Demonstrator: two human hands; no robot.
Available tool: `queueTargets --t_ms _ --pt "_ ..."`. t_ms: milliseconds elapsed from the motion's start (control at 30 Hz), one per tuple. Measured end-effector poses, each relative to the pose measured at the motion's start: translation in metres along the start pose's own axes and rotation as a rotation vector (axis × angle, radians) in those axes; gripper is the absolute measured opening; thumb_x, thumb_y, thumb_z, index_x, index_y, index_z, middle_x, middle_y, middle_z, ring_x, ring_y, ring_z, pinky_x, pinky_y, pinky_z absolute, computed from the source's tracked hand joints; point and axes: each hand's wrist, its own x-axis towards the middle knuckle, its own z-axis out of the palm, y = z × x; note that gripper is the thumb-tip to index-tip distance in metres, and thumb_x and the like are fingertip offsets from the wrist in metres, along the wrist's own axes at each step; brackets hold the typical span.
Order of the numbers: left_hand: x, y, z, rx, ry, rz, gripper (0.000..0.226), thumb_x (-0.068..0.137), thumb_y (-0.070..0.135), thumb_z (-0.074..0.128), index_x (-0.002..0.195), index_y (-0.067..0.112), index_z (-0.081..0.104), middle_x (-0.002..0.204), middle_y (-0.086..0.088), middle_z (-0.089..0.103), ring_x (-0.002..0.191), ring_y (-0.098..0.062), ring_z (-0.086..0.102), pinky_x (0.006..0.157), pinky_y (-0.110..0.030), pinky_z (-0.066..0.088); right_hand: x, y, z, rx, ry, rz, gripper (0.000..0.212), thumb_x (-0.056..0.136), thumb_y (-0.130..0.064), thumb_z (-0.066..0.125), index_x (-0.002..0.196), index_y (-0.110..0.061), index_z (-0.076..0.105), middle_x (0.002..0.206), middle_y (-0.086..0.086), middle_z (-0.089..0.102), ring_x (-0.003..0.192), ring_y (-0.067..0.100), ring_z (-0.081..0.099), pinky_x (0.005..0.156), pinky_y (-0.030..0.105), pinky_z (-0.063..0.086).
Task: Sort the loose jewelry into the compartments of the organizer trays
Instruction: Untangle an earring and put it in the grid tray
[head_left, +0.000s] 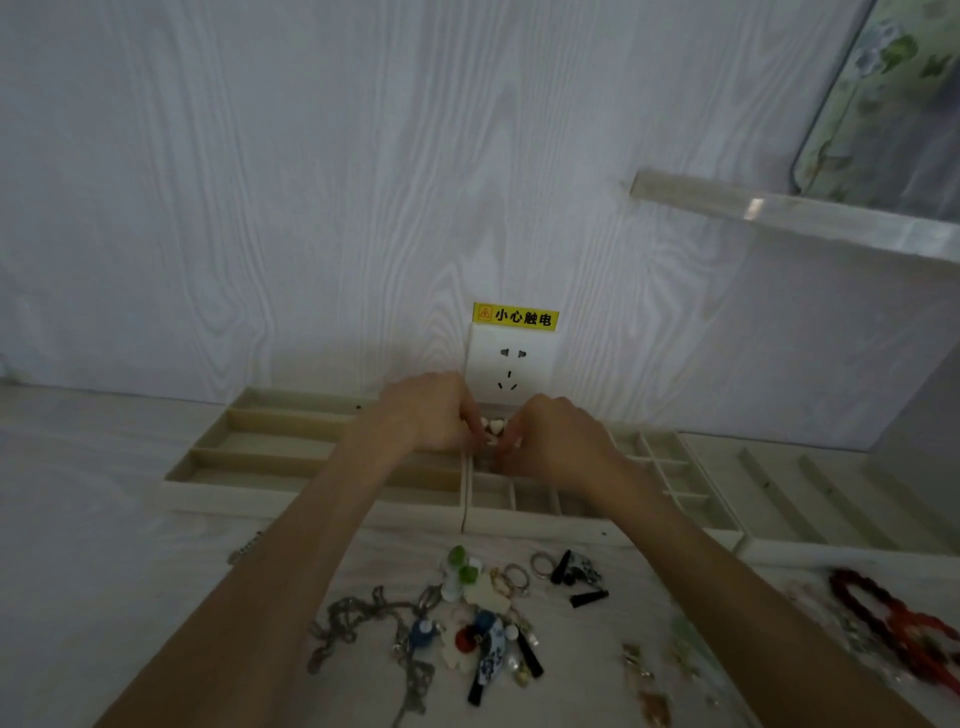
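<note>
The pale surface (104, 519) is seen first, with three organizer trays set side by side against the wall. A tray with long compartments (270, 447) lies under the left hand (421, 415), a tray with small square compartments (524, 501) lies under the right hand (556, 441), and a third tray (810, 499) stands further to the right. Both hands are brought together over the seam between the first two trays, probably so that a small piece can be guided into one cell. A small white piece of jewelry (493, 427) is pinched between the fingertips of both hands. The loose jewelry (483, 623) is left well behind the hands, near the person, and a red bead string (893, 623) lies behind the right forearm.
</note>
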Motion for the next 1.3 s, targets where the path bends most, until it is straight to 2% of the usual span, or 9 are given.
queueTargets --t_ms 233,367,533,667,767,1000,1100,1200,1300 --pt "0.001 0.002 0.001 0.050 -0.002 0.007 0.023 0.082 0.040 0.067 0.103 0.032 0.073 0.107 0.009 0.069 0.098 -0.016 0.062 0.077 -0.026 0.044 0.007 0.001 -0.024 -0.034 -0.170 0.004 0.030 0.073 -0.031 0.070 0.101 -0.019 0.071 0.098 -0.002 0.067 0.088 0.016 0.062 0.086 0.034 0.053" --pt "-0.007 0.004 -0.008 0.045 0.076 0.022 0.021 0.084 0.038 0.066 0.103 0.034 0.072 0.111 0.007 0.066 0.100 -0.017 0.060 0.077 -0.026 0.040 -0.037 0.019 -0.064 0.023 -0.180 -0.044 0.021 0.080 -0.027 0.071 0.101 -0.027 0.072 0.081 -0.013 0.058 0.075 0.003 0.054 0.075 0.020 0.043" --pt "-0.036 0.033 -0.021 -0.058 0.206 0.142 0.018 0.088 0.042 0.059 0.102 0.037 0.069 0.091 0.014 0.062 0.082 -0.008 0.057 0.071 -0.024 0.039 -0.098 0.057 -0.082 0.124 -0.194 0.040 0.021 0.080 -0.026 0.071 0.101 -0.025 0.071 0.084 -0.002 0.067 0.075 0.005 0.058 0.069 0.016 0.047" --pt "-0.061 0.064 0.002 -0.135 0.090 0.302 0.019 0.089 0.043 0.057 0.103 0.037 0.069 0.093 0.021 0.063 0.076 0.003 0.055 0.068 -0.021 0.044 -0.128 0.085 -0.069 0.154 -0.185 0.079 0.014 0.079 -0.027 0.073 0.092 -0.028 0.072 0.083 -0.008 0.066 0.069 -0.001 0.057 0.062 0.006 0.045" --pt "-0.073 0.076 0.026 -0.064 -0.104 0.370 0.023 0.091 0.037 0.056 0.109 0.033 0.069 0.110 0.018 0.064 0.089 0.001 0.058 0.080 -0.021 0.047 -0.147 0.103 -0.052 0.178 -0.113 0.062 0.012 0.080 -0.027 0.071 0.090 -0.033 0.070 0.085 -0.012 0.064 0.076 -0.003 0.056 0.066 0.007 0.042" --pt "-0.091 0.077 0.052 -0.043 -0.244 0.435 0.028 0.095 0.038 0.051 0.121 0.036 0.061 0.123 0.018 0.057 0.109 -0.001 0.052 0.095 -0.022 0.043 -0.195 0.128 -0.019 0.271 0.092 -0.030 0.032 0.081 -0.023 0.071 0.112 -0.031 0.063 0.109 -0.012 0.061 0.098 -0.002 0.056 0.081 0.002 0.038" --pt "-0.095 0.078 0.061 -0.032 -0.277 0.466 0.041 0.086 0.054 0.056 0.125 0.040 0.056 0.127 0.020 0.053 0.116 -0.003 0.047 0.100 -0.029 0.041 -0.205 0.140 -0.016 0.282 0.114 0.000 0.036 0.083 -0.022 0.069 0.116 -0.032 0.059 0.113 -0.012 0.060 0.105 0.005 0.057 0.091 0.015 0.043" --pt "-0.101 0.087 0.068 -0.139 -0.215 0.524 0.050 0.072 0.065 0.065 0.117 0.044 0.060 0.118 0.025 0.054 0.109 0.001 0.046 0.095 -0.025 0.039 -0.211 0.144 -0.005 0.216 0.307 -0.085 0.032 0.079 -0.019 0.072 0.107 -0.031 0.065 0.106 -0.008 0.065 0.098 0.015 0.061 0.088 0.037 0.050" --pt "-0.103 0.099 0.070 -0.133 -0.151 0.534 0.040 0.071 0.059 0.071 0.107 0.043 0.064 0.106 0.026 0.058 0.096 0.003 0.050 0.085 -0.024 0.042 -0.212 0.124 -0.003 0.131 0.413 -0.137 0.024 0.078 -0.021 0.074 0.101 -0.027 0.071 0.098 -0.006 0.067 0.090 0.015 0.059 0.080 0.033 0.048"
